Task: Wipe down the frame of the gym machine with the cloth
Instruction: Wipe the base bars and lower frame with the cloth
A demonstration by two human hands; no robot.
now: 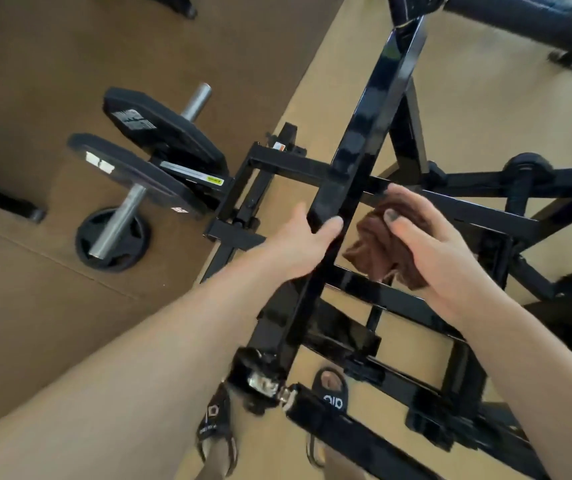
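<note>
We grip black frame bar (364,147) of gym machine with left hand (298,244), thumb and fingers wrapped around bar near its crossing with horizontal member. Our right hand (430,244) clutches bunched brown cloth (378,251), cloth just right of gripped bar, above lower cross member. Both hands close together, bar between them. Weight plates (146,157) sit on steel pegs at left, above brown floor mat (35,81). Sandalled foot (329,386) visible below frame.
</note>
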